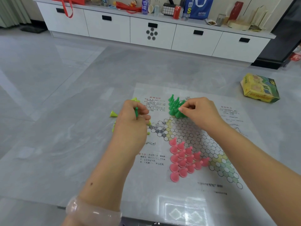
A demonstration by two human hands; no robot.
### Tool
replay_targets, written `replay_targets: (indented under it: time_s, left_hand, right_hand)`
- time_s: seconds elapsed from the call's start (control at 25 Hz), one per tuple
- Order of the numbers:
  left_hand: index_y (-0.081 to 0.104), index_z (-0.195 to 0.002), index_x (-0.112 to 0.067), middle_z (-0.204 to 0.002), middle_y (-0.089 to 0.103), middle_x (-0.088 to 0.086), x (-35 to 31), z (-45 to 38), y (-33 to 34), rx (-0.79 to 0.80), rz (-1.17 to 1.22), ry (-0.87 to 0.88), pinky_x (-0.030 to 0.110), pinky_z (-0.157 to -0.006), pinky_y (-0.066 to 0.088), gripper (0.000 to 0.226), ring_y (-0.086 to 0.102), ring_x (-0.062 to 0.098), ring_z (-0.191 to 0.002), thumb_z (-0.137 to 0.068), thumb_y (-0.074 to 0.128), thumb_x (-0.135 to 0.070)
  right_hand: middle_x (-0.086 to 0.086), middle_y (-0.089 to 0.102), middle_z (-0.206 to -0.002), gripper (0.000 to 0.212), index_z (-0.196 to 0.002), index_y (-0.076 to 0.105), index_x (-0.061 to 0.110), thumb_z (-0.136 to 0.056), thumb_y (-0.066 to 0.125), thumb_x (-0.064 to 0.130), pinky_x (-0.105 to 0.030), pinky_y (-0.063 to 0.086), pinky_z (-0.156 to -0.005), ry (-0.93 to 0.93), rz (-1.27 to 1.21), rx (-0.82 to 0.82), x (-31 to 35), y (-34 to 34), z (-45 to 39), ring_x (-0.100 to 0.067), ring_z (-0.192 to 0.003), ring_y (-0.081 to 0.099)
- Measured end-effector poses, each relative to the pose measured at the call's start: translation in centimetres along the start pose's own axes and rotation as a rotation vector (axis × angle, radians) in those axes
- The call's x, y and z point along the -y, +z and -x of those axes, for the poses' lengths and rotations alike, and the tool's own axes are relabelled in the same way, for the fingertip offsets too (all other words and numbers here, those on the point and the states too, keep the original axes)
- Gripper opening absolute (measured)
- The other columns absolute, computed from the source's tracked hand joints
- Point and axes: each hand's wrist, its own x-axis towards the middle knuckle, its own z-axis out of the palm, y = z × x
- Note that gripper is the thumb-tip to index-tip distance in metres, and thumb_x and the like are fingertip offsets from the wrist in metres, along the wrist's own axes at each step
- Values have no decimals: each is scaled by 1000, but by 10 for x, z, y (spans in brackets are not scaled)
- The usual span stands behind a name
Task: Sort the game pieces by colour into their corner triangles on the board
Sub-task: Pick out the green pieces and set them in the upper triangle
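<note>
Your left hand clamps a spare green piece while your right hand pinches one in the green cluster; pink pieces fill their triangle, but yellow pieces lie loose off the board.

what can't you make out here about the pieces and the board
Head view:
- Yellow pieces: most hidden behind the left hand, so no count.
- Right hand covers part of the green pieces; its grip is unclear.
- Board text: too small to read.
</note>
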Motion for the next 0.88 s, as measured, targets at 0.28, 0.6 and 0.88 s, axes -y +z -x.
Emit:
replay_targets:
  time_s: [0.28,0.6,0.88]
  left_hand:
    - [44,-102,-16,-87,62,-7,1,1,1,29,-9,2,8,-45,41,15,53,-4,-50,-93,41,-4]
    - [42,-98,-20,-92,64,-6,-1,4,0,50,-39,-9,18,-55,44,25,54,-1,-55,-89,40,4]
    - [34,-104,-28,-110,62,-6,0,9,2,182,-218,109,14,-53,45,37,62,4,-63,-87,45,3]
  right_hand:
    - [4,63,-84,13,-89,71,13,-86,62,21,-8,36,-59,-5,32,12,-2,2,0,-5,-72,54]
    - [1,69,-88,13,-91,71,16,-85,62,24,-8,39,-62,-50,39,5,-2,-2,3,-9,-76,58]
    - [7,66,-72,9,-88,71,20,-83,64,23,-11,44,-56,-339,-197,292,54,-21,41,2,-59,55]
